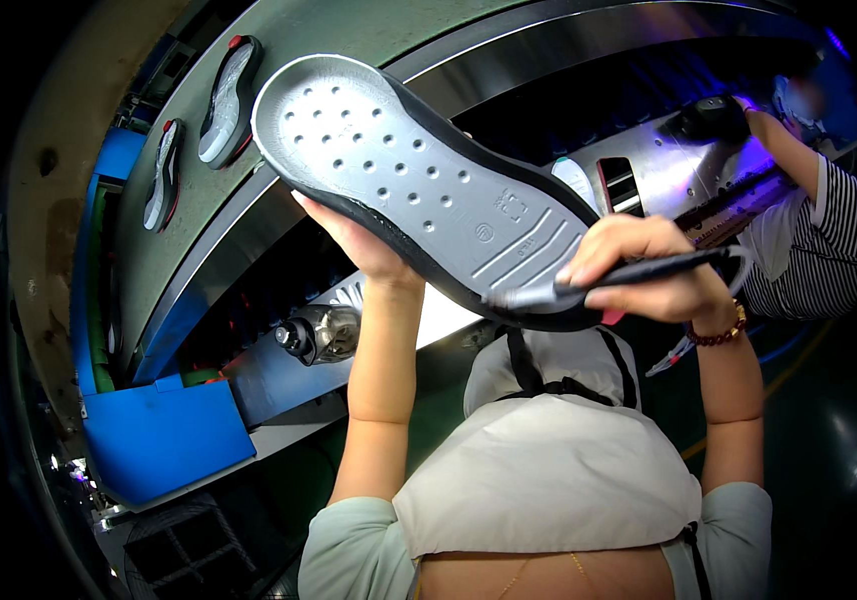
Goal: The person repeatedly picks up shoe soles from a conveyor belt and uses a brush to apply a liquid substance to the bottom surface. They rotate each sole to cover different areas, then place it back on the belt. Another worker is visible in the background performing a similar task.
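Nearest the camera, a pale apron bib with dark straps covers the person's chest at the lower edge. Above it, the left hand supports a grey shoe sole from beneath, fingers spread under its dark rim; the sole lies tilted, inner face up, toe toward upper left, its forepart dotted with small round holes and its heel marked with raised ribs and moulded emblems. The right hand is closed around a dark pen-like tool, whose tip rests on the sole's heel. Beyond, a curved green conveyor carries two more soles, grey with red-tipped ends, lying flat and apart. A blue bin sits lower left; its contents cannot be seen. At upper right, another person in a striped sleeve reaches toward a metal machine housing.
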### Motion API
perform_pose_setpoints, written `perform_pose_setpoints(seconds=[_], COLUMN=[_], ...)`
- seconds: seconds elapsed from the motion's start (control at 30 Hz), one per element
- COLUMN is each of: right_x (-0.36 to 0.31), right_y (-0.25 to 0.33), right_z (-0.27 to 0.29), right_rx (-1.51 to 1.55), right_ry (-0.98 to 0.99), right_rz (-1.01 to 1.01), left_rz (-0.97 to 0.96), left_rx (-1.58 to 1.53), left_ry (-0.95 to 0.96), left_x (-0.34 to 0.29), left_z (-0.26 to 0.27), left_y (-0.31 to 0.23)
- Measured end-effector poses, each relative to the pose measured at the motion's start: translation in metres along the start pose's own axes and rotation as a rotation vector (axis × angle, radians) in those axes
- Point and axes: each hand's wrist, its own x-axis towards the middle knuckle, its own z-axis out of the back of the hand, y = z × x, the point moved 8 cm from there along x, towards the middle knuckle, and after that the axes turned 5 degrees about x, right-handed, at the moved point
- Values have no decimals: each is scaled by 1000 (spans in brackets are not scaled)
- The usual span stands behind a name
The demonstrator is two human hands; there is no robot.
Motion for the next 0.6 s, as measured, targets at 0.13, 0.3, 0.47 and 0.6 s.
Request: perform_pose_setpoints(seconds=[0.13,0.3,0.47,0.6], right_x=[-11,-18,-19,-21], right_y=[6,-9,1,-25], right_z=[-6,18,10,36], right_rx=[74,8,45,380], right_ry=[162,-121,109,-206], right_rz=[1,-135,-10,-164], left_rz=[-4,19,54,105], left_rx=[26,42,44,-78], left_ry=[-15,-15,6,-36], left_x=[0,10,19,27], left_z=[3,1,-3,-23], left_y=[-4,-1,0,-10])
